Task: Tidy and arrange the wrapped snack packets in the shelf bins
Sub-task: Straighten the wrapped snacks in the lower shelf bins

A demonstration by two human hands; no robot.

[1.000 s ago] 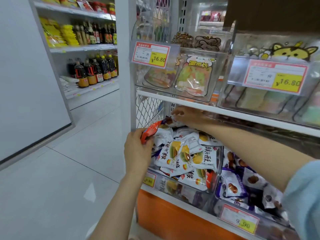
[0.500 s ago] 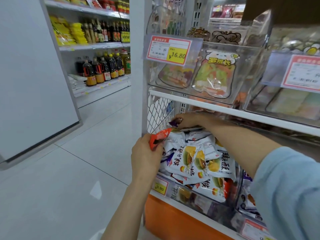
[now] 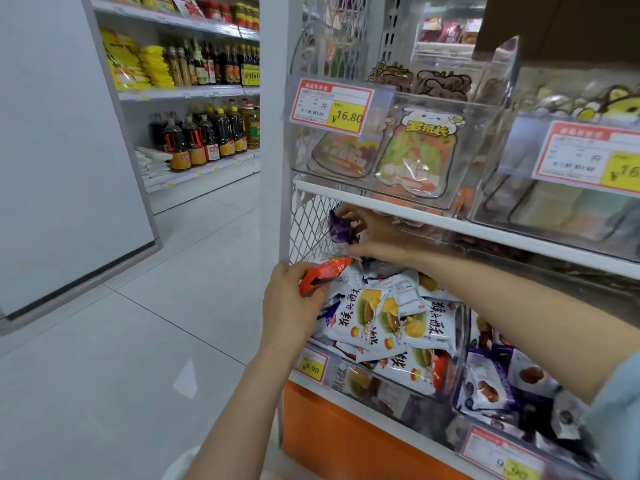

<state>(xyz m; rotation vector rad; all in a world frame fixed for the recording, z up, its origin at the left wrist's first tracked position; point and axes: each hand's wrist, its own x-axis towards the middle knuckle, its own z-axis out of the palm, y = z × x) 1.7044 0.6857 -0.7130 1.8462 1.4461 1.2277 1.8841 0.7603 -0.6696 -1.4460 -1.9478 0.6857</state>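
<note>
Now the left hand (image 3: 289, 306) grips an orange packet (image 3: 323, 274) beside the bin (image 3: 459, 327); the right hand (image 3: 372, 233) pinches a purple packet (image 3: 340, 227) above it.

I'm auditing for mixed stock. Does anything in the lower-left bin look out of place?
Yes. Two packets differ from the bin's white burger-print packets: a purple packet in the grip of the right hand at the back, resembling the purple-trimmed packs in the next bin, and an orange-red packet in the left hand.

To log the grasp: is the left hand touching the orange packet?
Touching. The head view shows the left hand gripping the orange packet.
</note>
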